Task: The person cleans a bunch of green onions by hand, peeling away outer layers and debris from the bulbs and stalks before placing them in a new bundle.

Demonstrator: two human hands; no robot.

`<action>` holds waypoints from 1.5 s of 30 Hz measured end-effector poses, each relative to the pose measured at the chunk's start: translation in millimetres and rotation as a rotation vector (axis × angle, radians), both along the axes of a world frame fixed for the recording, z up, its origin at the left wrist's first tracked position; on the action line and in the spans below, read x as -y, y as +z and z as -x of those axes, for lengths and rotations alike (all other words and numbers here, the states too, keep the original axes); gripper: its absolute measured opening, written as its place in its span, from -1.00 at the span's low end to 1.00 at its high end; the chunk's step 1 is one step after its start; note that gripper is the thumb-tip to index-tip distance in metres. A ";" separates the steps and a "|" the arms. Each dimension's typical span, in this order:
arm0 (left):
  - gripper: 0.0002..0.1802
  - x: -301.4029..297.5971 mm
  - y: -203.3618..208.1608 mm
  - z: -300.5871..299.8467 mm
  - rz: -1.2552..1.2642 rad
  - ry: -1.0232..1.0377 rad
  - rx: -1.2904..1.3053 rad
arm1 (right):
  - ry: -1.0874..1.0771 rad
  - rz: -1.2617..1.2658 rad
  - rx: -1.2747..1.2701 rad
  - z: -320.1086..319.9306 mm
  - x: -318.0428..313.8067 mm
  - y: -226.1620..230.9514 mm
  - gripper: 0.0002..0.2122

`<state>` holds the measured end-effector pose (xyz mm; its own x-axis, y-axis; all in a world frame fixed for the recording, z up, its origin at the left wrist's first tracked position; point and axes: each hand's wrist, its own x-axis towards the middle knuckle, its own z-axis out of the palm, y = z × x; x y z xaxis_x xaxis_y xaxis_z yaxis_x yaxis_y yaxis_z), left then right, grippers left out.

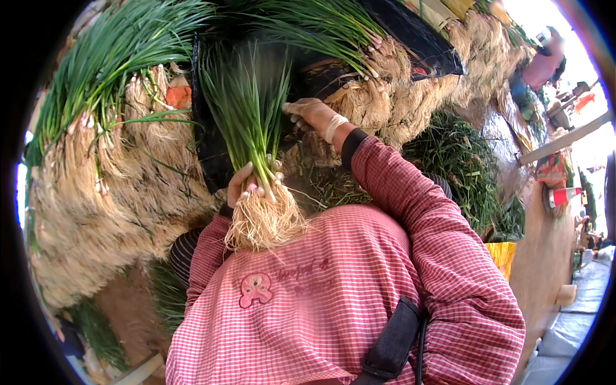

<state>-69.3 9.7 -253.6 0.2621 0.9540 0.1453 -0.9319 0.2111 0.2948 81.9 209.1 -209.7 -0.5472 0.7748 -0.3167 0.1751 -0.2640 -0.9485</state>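
Observation:
A bunch of green garlic (253, 138) stands upright in front of my chest, its long leaves pointing away from me. Pale roots (266, 218) hang from its pinkish-white bulbs against my checked apron. My left hand (239, 184) is closed round the bunch just above the bulbs, partly hidden by the stems. To the right of the leaves is my right hand (313, 117), with a pale band at the wrist. Its fingers are curled beside the leaf edge; whether they pinch a leaf I cannot make out. Behind the bunch lies black plastic sheeting (208, 151).
More green garlic (96, 83) is heaped at the left, above a thick mass of roots (115, 205). Another pile (321, 32) lies at the far side. Loose green leaves (459, 167) are piled at my right. Farther right are a red-and-white cone (564, 196) and another person (544, 64).

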 end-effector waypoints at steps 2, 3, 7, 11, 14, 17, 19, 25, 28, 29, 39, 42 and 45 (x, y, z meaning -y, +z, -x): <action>-0.55 2.5 1.5 -1.7 -0.001 0.009 -0.025 | 0.013 -0.032 0.028 3.7 5.3 0.3 -0.78; -0.55 3.6 2.7 -2.9 -0.003 0.012 -0.039 | 0.008 0.043 -0.024 3.5 3.0 -2.4 -0.79; -0.53 -1.4 -6.2 1.9 -0.058 -0.079 0.057 | -0.035 0.197 -0.173 7.3 -5.4 -14.6 -0.87; -0.49 2.4 10.1 -6.3 -0.031 -0.044 0.003 | -0.091 0.157 -0.257 3.0 1.4 -12.0 -0.84; -0.48 -3.4 -12.2 6.1 -0.037 -0.101 0.014 | -0.169 0.163 -0.170 9.1 0.0 -10.3 -0.77; -0.47 2.6 -13.7 7.2 -0.009 -0.152 0.031 | -0.139 0.152 -0.079 12.5 -4.6 -6.9 -0.71; -0.45 2.9 -11.7 11.9 0.015 -0.169 0.002 | -0.081 0.141 -0.092 16.5 -9.5 -5.6 -0.68; -0.49 13.1 0.9 -2.1 0.035 -0.144 0.017 | -0.016 0.068 -0.078 -0.5 -18.3 -20.2 -0.74; -0.51 18.6 41.7 -17.3 0.068 -0.200 0.064 | -0.065 0.006 -0.069 -6.4 -7.6 -9.9 -0.78; -0.51 17.9 36.9 -11.7 0.071 -0.214 0.100 | -0.073 -0.016 -0.104 -11.2 -3.6 -6.8 -0.80; -0.53 7.3 60.1 -24.0 0.125 -0.139 0.273 | 0.449 0.361 -0.955 -27.7 88.7 20.9 -0.86; -0.53 11.1 62.2 -13.6 0.120 -0.143 0.291 | 0.788 0.389 -1.006 -66.6 93.7 43.7 -0.89; -0.53 22.1 64.7 -12.6 0.125 -0.127 0.285 | 0.695 0.193 -0.695 -107.6 73.4 14.7 -0.84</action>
